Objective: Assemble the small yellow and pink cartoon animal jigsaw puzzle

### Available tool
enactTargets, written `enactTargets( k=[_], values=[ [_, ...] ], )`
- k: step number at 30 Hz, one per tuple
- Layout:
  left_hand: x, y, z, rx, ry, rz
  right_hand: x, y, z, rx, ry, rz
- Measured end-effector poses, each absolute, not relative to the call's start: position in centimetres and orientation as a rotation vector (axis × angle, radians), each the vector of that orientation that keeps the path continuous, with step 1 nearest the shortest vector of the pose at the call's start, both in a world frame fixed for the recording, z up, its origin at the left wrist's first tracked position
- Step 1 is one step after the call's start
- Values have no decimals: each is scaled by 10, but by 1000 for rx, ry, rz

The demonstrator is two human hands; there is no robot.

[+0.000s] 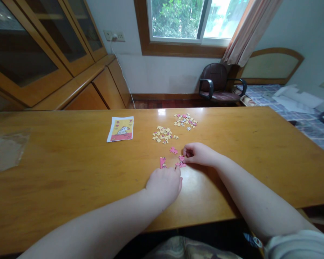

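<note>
My left hand [164, 184] rests on the wooden table [70, 172], fingers curled, its fingertip touching a small pink cluster of joined puzzle pieces [181, 161]. My right hand [198, 154] pinches the same cluster from the right. A pink joined strip [162, 162] lies just left of it. A single pink piece [173, 150] sits a little farther back. Two heaps of loose pieces lie beyond: a yellow one [163, 134] and a mixed pink and yellow one [185, 120].
A reference picture card [120, 128] lies at the table's far middle left. A clear plastic bag [5, 149] sits at the left edge. Behind the table stand wooden cabinets [43, 54], a dark office chair [217, 82] and a bed [299, 108].
</note>
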State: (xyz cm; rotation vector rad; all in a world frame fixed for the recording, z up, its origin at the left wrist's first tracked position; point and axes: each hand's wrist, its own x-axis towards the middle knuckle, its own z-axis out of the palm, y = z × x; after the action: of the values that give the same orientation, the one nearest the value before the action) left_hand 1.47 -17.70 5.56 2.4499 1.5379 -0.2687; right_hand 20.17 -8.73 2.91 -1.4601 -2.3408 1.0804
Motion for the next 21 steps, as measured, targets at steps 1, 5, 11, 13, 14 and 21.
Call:
enactTargets(
  k=[1,5,11,13,14,21],
  values=[
    [15,-177,55,2450,1536,-268,202,-87,29,-1456,-2344,1076],
    [15,-178,55,2454,1526,-258,202,-87,31,-1454,-2347,1077],
    [10,-167,62,2447,1591,-225,201,-86,31,-1469,-2343,1087],
    [5,-159,64,2443,1668,-211,202,-86,30,-1461,-2341,1093],
    [2,-155,65,2433,1713,-205,202,-86,30,-1458,-2334,1099],
    [-11,-144,67,2348,1824,-301,204,-84,28,-1465,-2290,1137]
  ],
)
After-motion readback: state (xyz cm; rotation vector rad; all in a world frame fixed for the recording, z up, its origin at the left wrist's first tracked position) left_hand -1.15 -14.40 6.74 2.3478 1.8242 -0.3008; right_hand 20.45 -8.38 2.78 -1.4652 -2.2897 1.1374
